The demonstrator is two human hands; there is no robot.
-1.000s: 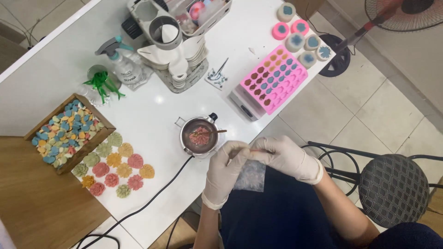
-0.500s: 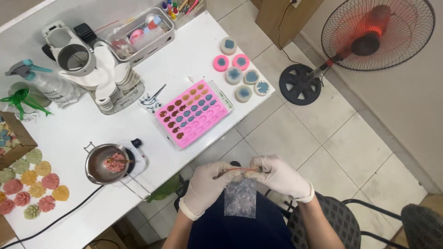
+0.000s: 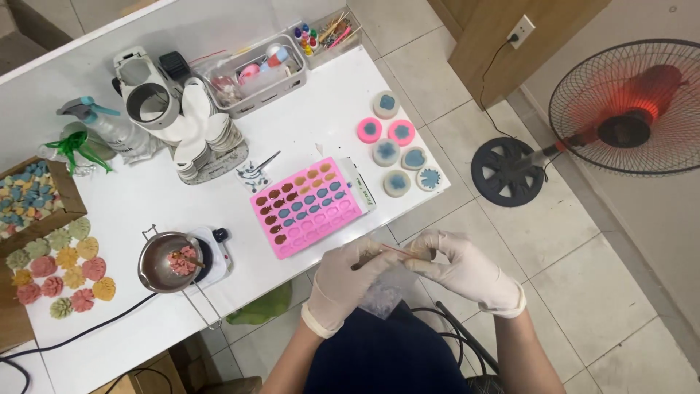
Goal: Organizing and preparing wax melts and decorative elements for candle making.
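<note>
Both my hands wear white gloves and meet just off the table's near edge. My left hand (image 3: 348,281) and my right hand (image 3: 461,264) pinch the top edge of a small clear zip bag (image 3: 384,290) holding pale bits. The bag hangs over my dark lap. Just beyond my hands lies a pink silicone mould (image 3: 306,205) with brown and blue fillings. A small metal melting pot (image 3: 169,262) with pink lumps and a stirring stick sits on a little hot plate to the left.
Flower-shaped pieces (image 3: 64,273) and a wooden box (image 3: 34,198) of coloured shapes lie at the left. Round moulds (image 3: 399,155), a spray bottle (image 3: 107,125), stacked white dishes (image 3: 206,142) and a clear bin (image 3: 251,67) stand further back. A standing fan (image 3: 625,108) is on the tiled floor at right.
The view has swung, shifting the table across the frame. My hands stay together on the bag's top edge, and the bag now hangs more bunched between them.
</note>
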